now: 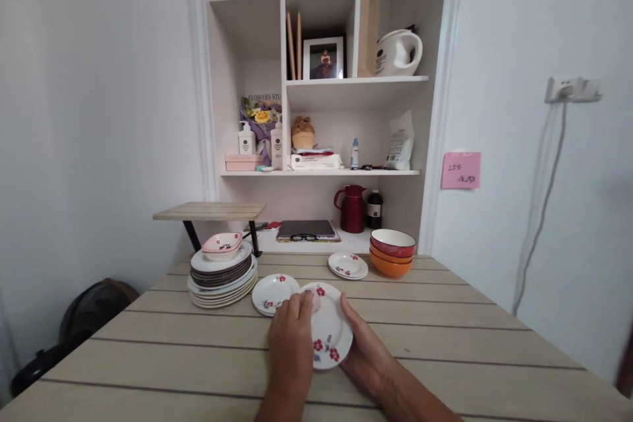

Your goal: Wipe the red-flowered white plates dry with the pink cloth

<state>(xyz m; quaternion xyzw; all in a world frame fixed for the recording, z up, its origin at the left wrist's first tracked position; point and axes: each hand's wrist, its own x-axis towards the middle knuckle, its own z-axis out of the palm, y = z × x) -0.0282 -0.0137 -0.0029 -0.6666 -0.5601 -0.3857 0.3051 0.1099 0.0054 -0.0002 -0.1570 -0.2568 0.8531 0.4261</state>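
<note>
My right hand (368, 349) grips the right edge of a white plate (333, 320) with red flowers, thumb near the rim and fingers underneath. The plate is held tilted above the table. Across its left side lies my left hand (291, 343), fingers bent and close together over the plate's face. A small pale pinkish thing (317, 302) shows at those fingertips; its kind cannot be made out. Just beyond my left hand, a short stack of matching flowered plates (275, 287) rests on the table, partly covered by my fingers.
At the left stands a tall plate stack (222, 297) topped by small square bowls (222, 244), near a low wooden stand (210, 211). Toward the back right are small flowered plates (347, 264) and stacked red and orange bowls (392, 257). Behind, a shelf holds a red jug (352, 210).
</note>
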